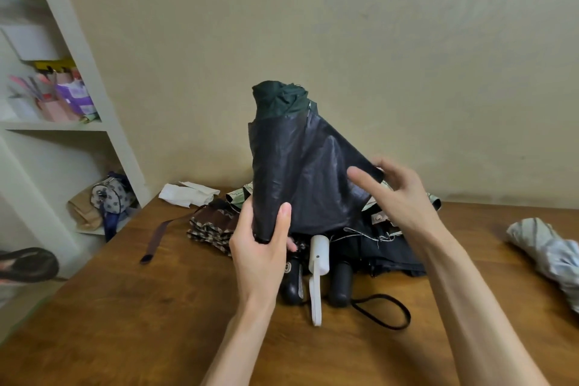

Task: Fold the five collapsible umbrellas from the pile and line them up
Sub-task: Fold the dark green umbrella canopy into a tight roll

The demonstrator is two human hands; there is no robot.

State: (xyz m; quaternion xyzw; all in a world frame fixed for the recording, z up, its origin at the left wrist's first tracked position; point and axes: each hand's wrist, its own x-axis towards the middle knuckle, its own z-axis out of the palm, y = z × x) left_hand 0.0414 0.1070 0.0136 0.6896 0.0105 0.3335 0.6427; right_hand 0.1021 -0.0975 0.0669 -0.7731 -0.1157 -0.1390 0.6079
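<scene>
1. A wooden table (156,307) stands against a plain beige wall (376,41). A white shelf unit (94,78) is at the left, with a patterned bag (111,194) on its lower shelf.
2. The dark umbrella (300,172) is held upright above the middle of the table. Its green top points up and its black canopy hangs loose and unfolded.
3. The left hand (260,247) grips the canopy's lower left edge, with the thumb across the front of the fabric.
4. The right hand (404,197) holds the canopy's right corner between its thumb and fairly straight fingers.
5. Beneath and behind it lies the pile (385,247) of unfolded umbrellas. A white handle (318,257) and two black handles (340,285) point toward the near edge, beside a black wrist loop (385,310).
6. A brown checked umbrella (213,226) lies at the pile's left, near a crumpled white cloth (185,193) by the wall.
7. A pale grey umbrella (545,247) lies bundled at the far right, well apart from the pile.
</scene>
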